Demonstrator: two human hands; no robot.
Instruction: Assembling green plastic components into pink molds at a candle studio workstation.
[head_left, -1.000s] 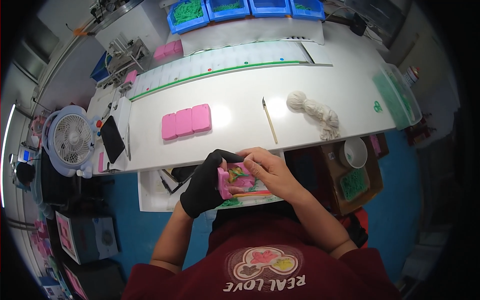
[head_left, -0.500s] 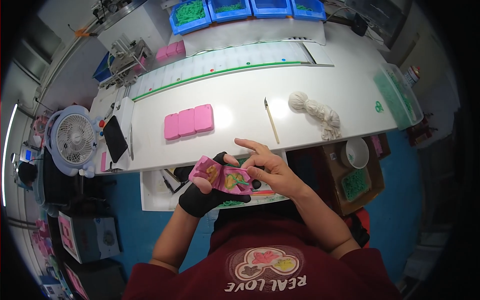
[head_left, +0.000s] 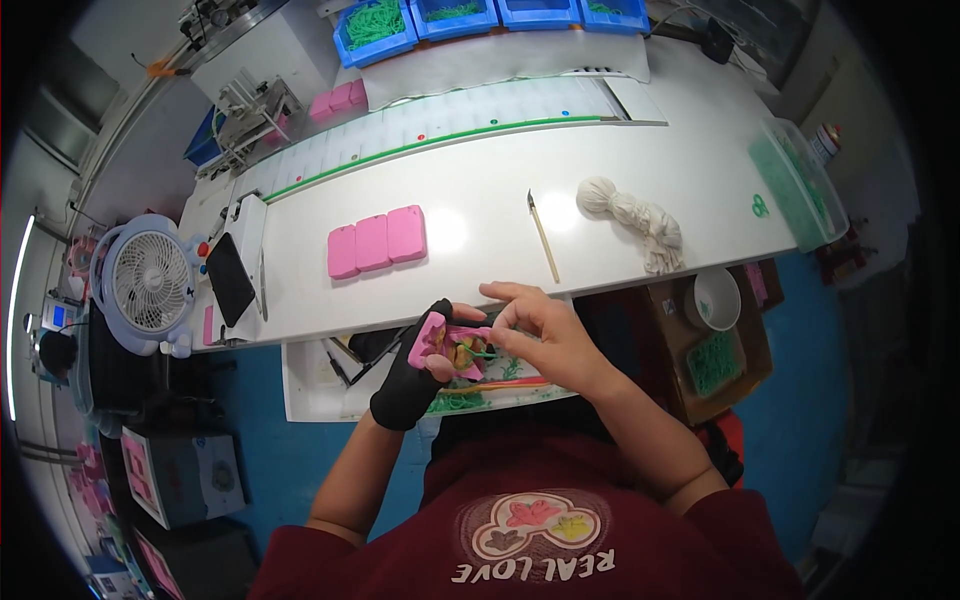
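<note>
A small pink, soft-looking mould (head_left: 431, 334) is spread open in my left hand (head_left: 398, 388), which wears a black fingerless glove. The fingers wrap round its back and the thumb presses on its front. Inside the mould's hollows sit a yellowish-brown piece (head_left: 463, 353) and a thin green strand. At the mould's right edge, the thumb and fingertips of my bare right hand (head_left: 552, 342) come together in a pinch. Whatever they hold is too small to make out. Both hands are above an open drawer (head_left: 305, 392) holding green bits and tools.
On the white table (head_left: 470, 190) lie a joined row of pink moulds (head_left: 376, 242), a thin brush-like tool (head_left: 542, 235) and a bundled cloth (head_left: 630, 222). A fan (head_left: 150, 270) stands left. Blue bins (head_left: 375, 35) line the back; a cardboard box (head_left: 660, 330) is right of the drawer.
My left hand has turned the mould more upright and shifted slightly right, so its opening looks narrower. My right hand stays at its edge, slightly lower.
</note>
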